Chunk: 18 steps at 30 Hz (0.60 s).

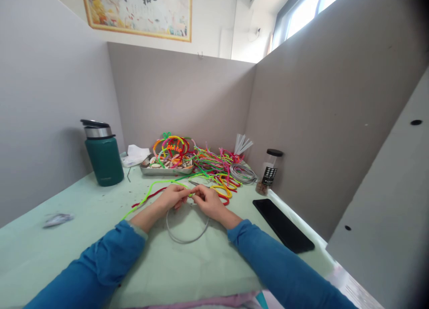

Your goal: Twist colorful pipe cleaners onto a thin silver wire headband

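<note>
My left hand (176, 197) and my right hand (208, 201) meet over the table, fingers pinched together tip to tip. Between them they hold a grey wire hoop (186, 242), its loop hanging down toward me. A bright yellow-green pipe cleaner (147, 196) runs from the left forearm up behind the left hand, with a bit of the same colour at the fingertips. Exactly how it meets the wire is hidden by the fingers. A dark red pipe cleaner (154, 194) lies behind the left wrist. Just beyond the hands shows a thin pointed metal tool (193, 182), partly hidden.
Behind the hands are a metal tray (167, 171) with small pieces and colourful hoops, a pipe cleaner heap (214, 159) and coiled grey wire (244, 174). A green bottle (104, 159) stands left; a clear jar (269, 172) and black phone-like slab (283, 225) are right. Partitions enclose the table.
</note>
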Tool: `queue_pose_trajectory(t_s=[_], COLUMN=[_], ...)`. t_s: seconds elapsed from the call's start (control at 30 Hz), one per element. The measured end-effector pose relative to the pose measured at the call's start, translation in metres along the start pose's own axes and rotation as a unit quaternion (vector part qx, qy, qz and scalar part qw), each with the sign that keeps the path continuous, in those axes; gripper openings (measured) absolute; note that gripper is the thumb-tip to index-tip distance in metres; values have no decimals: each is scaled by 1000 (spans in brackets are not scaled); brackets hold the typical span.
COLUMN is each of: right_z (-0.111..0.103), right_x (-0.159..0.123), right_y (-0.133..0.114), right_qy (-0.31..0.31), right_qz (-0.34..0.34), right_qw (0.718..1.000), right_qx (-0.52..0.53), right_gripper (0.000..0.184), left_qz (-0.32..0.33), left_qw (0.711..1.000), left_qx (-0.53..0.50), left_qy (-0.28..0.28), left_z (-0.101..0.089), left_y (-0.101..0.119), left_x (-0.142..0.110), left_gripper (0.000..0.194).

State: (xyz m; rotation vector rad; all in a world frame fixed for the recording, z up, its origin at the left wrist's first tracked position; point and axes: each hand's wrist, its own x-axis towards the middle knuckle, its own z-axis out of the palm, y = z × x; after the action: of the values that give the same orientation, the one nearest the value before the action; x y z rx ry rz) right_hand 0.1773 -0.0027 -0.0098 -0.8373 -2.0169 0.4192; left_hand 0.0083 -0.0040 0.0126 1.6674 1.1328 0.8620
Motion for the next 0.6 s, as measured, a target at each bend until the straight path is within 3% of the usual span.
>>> queue_pose_trajectory(t_s=[0.17, 0.37, 0.6], right_z=[0, 0, 1], right_x=[0, 0, 1], right_y=[0, -1, 2], right_qy=[-6, -9, 0], right_qz=[-6, -14, 0], right_qw=[1000, 1000, 1000], right_qx=[-21, -26, -27], right_gripper=[16, 15, 14], left_qz=[-43, -60, 12], left_qw=[998, 998, 996], left_qx=[-45, -19, 50], left_qy=[10, 31, 76], left_z=[3, 4, 0], left_y=[4, 5, -7], left_x=[-1, 0, 8], left_gripper=[36, 37, 36])
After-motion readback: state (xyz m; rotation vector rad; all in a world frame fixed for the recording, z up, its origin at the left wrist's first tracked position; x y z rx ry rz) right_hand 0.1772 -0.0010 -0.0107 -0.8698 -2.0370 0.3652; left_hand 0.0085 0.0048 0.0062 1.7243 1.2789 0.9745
